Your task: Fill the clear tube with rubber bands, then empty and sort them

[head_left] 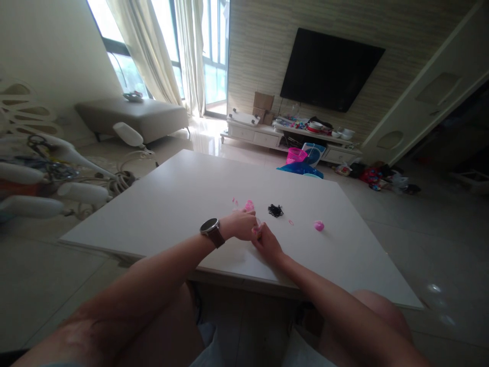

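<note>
1. I sit at a low white table (pixel 171 204) in a living room; far off hang a dark television (pixel 328 69) and pale curtains (pixel 160 51), with a grey bench (pixel 133 117) at far left.
2. My left hand (pixel 241 225), watch (pixel 212 232) on its wrist, meets my right hand (pixel 267 243) near the table's middle.
3. Both hands are curled, fingertips pressed together on a small pink piece (pixel 256 227); it is too small to tell which fingers grip it.
4. Just beyond my left hand lies a pink blob (pixel 249 205); a black tangle (pixel 275 210) sits to its right, and a pink ball (pixel 319 225) further right, well apart from my hands.
</note>
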`<move>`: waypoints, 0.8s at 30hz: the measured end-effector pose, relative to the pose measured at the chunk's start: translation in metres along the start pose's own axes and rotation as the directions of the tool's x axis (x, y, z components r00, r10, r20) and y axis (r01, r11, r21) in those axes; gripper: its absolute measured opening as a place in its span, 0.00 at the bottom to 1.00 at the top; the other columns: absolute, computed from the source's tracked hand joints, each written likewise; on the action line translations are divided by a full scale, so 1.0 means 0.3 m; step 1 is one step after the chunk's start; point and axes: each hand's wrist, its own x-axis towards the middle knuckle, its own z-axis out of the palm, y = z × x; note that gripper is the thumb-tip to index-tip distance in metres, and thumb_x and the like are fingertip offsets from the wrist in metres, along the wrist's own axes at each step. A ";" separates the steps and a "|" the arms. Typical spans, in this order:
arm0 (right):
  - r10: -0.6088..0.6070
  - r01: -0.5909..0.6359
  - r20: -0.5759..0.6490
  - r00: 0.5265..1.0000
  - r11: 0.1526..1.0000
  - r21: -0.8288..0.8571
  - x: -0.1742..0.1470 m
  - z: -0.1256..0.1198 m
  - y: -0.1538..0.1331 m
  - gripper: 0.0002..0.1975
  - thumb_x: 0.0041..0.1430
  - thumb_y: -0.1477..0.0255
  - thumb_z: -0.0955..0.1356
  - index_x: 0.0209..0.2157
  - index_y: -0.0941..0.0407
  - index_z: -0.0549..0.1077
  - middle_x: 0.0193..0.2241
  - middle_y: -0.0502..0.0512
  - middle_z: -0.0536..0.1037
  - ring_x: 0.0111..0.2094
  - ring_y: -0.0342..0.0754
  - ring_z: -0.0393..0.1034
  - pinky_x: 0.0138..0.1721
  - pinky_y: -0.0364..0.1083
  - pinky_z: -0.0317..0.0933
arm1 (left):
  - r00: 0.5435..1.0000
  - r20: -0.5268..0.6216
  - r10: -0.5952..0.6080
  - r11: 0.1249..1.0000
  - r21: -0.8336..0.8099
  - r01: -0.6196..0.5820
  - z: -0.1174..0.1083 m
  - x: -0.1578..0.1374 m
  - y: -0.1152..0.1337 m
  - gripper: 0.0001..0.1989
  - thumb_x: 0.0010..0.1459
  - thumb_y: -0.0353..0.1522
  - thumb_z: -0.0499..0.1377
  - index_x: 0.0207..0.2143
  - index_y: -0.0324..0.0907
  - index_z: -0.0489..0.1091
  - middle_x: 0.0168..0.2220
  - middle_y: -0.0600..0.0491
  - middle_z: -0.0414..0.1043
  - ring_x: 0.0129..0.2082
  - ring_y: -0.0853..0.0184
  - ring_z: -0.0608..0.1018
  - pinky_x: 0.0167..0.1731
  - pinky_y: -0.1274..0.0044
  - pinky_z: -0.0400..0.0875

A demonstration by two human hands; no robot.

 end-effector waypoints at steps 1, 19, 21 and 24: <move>0.001 -0.001 -0.002 1.000 1.000 0.001 0.000 0.000 0.001 0.10 0.64 0.62 0.65 0.39 0.53 0.62 0.36 0.52 0.69 0.33 0.47 0.64 0.34 0.46 0.59 | 1.000 0.018 -0.023 1.000 0.012 0.022 -0.001 0.007 0.008 0.09 0.51 0.36 0.62 0.33 0.43 0.82 0.40 0.45 0.74 0.39 0.56 0.76 0.42 0.68 0.70; 0.129 -0.125 -0.037 0.991 0.987 0.098 0.011 0.001 0.010 0.18 0.57 0.62 0.71 0.45 0.52 0.65 0.37 0.52 0.74 0.36 0.50 0.68 0.37 0.48 0.63 | 0.957 -0.232 0.174 0.941 -0.247 -0.230 -0.004 0.040 -0.083 0.05 0.54 0.30 0.65 0.35 0.39 0.79 0.39 0.48 0.76 0.38 0.66 0.77 0.40 0.77 0.71; 0.109 -0.109 0.006 0.994 0.985 0.130 0.037 -0.023 0.011 0.26 0.53 0.62 0.74 0.50 0.52 0.64 0.44 0.55 0.75 0.42 0.53 0.70 0.43 0.51 0.65 | 0.953 -0.248 0.176 0.942 -0.238 -0.236 0.002 0.043 -0.070 0.04 0.56 0.29 0.64 0.34 0.39 0.78 0.38 0.48 0.76 0.38 0.66 0.76 0.41 0.76 0.70; 0.003 -0.026 0.182 0.983 0.992 0.125 0.092 -0.112 0.043 0.40 0.44 0.62 0.79 0.57 0.52 0.64 0.54 0.59 0.71 0.53 0.56 0.68 0.51 0.53 0.65 | 0.951 -0.268 0.152 0.949 -0.228 -0.216 0.004 0.045 -0.060 0.04 0.55 0.26 0.63 0.34 0.39 0.77 0.40 0.48 0.74 0.38 0.66 0.76 0.42 0.74 0.69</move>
